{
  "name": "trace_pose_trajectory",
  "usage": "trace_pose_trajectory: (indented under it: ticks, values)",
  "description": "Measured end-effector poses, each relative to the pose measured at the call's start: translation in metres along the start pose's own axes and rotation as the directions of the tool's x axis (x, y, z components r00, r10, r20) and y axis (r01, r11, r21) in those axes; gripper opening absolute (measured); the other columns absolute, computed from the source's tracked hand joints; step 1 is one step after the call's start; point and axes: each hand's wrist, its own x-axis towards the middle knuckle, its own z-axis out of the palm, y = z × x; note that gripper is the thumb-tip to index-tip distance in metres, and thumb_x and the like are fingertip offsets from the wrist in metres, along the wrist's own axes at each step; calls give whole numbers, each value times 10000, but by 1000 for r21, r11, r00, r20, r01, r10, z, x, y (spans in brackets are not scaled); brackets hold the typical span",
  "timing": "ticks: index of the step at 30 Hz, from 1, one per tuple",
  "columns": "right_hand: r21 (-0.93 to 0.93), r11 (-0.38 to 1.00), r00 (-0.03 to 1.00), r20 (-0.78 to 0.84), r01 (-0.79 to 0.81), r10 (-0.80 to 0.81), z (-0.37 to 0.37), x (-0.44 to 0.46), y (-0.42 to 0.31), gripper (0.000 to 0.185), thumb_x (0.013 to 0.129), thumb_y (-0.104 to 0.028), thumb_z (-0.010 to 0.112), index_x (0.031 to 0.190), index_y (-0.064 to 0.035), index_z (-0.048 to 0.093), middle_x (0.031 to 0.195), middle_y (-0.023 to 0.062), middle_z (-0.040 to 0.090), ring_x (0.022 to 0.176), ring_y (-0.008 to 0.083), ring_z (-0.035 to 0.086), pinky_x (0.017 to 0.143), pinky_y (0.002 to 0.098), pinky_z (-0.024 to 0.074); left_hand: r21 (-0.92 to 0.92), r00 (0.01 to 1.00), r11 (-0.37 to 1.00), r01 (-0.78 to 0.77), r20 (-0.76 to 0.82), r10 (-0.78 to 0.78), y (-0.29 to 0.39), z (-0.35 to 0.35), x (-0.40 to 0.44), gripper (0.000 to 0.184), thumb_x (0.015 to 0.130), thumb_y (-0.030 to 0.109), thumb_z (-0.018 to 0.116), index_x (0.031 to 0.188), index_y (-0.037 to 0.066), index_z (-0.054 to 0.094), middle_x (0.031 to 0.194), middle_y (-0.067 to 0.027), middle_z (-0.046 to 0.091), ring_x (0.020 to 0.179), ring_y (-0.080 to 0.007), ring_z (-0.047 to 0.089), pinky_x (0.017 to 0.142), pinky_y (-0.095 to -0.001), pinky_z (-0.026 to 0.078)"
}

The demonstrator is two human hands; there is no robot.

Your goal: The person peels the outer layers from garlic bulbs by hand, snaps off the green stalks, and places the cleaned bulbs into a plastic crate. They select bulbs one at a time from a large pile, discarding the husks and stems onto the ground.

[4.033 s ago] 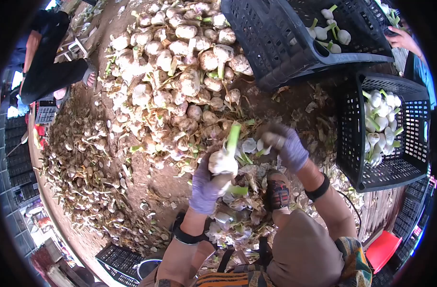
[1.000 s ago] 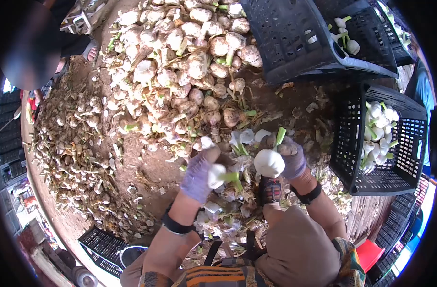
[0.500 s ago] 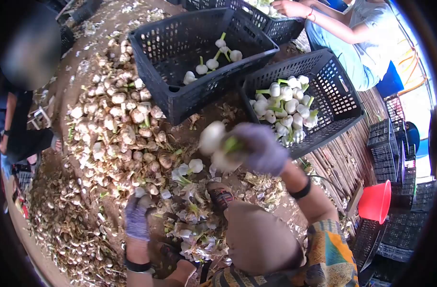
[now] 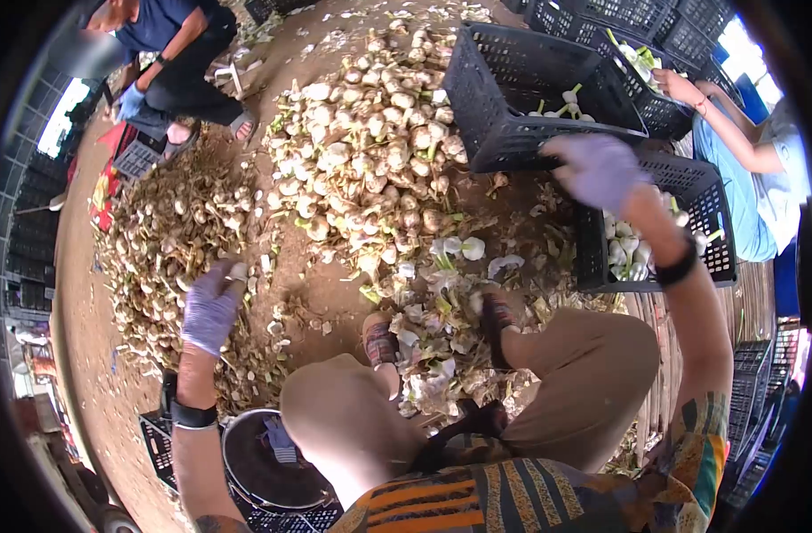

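Observation:
My left hand [image 4: 212,306], in a thin purple-grey glove, hangs over the edge of the brown, unpeeled garlic pile [image 4: 162,271]. Its fingers are curled together with pale spots at the tips; whatever they may hold is unclear. My right hand [image 4: 597,175], gloved alike and somewhat blurred, is above the near side of two black crates, fingers stretched to the left, with no bulb showing in it. Cleaned white garlic bulbs [image 4: 628,249] lie in the nearer crate [image 4: 712,191], partly behind my forearm. A few more bulbs [image 4: 568,105] sit in the farther crate [image 4: 486,98].
A big heap of garlic [image 4: 362,151] spreads ahead. Peeled skins [image 4: 433,355] lie around my shoes. Beside my left leg stands a black bucket [image 4: 273,462]. One person [image 4: 188,67] crouches at far left; another person's arm [image 4: 735,124] reaches into a crate at right.
The view has swung left. My right hand, which held white garlic bulbs, now shows none and is at the crates. My left hand has moved away from the large heap to the browner pile.

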Motion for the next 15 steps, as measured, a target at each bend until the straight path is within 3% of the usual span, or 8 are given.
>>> trace_pose_trajectory:
  ticks: [2,3,6,7,11,13,14,15]
  values:
    - [-41,986,937,321,161,-140,36,40,-55,316,720,-101,523,1024,-98,612,949,165,622,929,314,594,807,393,469,52,986,985,-164,-13,165,-40,25,-1,264,814,91,576,1070,28,587,821,-51,616,723,-108,548,685,-259,456]
    - [-141,970,856,508,198,-101,64,63,-77,302,695,-87,528,978,-55,628,934,171,628,916,313,604,786,390,481,-13,989,990,-137,56,138,-53,39,-2,329,790,71,592,1116,36,567,849,-39,611,735,-102,545,682,-249,453]
    - [-56,989,805,588,135,-77,172,107,-85,230,676,-120,607,885,-44,665,954,166,636,913,315,611,759,366,501,-109,952,983,147,287,-110,-55,82,-1,388,761,62,618,1143,25,559,866,-29,614,733,-89,537,665,-227,447]
    - [-80,987,712,701,136,-42,177,108,-90,260,670,-127,629,917,-52,661,976,153,634,933,309,605,770,363,500,-257,922,939,229,366,-124,-60,97,3,355,781,97,625,1121,11,569,840,-26,611,728,-87,535,654,-221,445]
    - [27,997,781,620,69,-71,292,81,-71,297,683,-132,613,967,-53,645,1006,143,627,966,315,591,791,376,494,-223,876,941,253,465,-126,-92,168,26,346,791,83,613,1123,-4,563,872,-34,617,749,-93,547,676,-223,457]
    - [128,982,839,542,-139,48,308,74,-67,235,703,-51,577,933,-36,625,894,144,646,792,266,636,670,336,512,-346,851,879,327,512,-115,-93,197,35,342,785,54,606,1114,-26,559,909,-46,623,789,-99,559,720,-232,466]
    - [124,981,829,557,-151,57,312,63,-60,235,703,-51,577,933,-36,625,894,144,646,792,266,636,670,336,512,-342,840,876,339,529,-119,-96,209,38,342,785,54,606,1114,-26,559,909,-46,623,789,-99,559,720,-232,466]
    - [561,655,844,480,-506,240,296,54,-55,205,724,-28,560,919,-34,619,873,134,640,736,226,624,611,310,502,-413,813,806,425,565,-139,-97,222,43,323,790,61,606,1100,-19,566,898,-52,623,782,-88,541,701,-229,457]
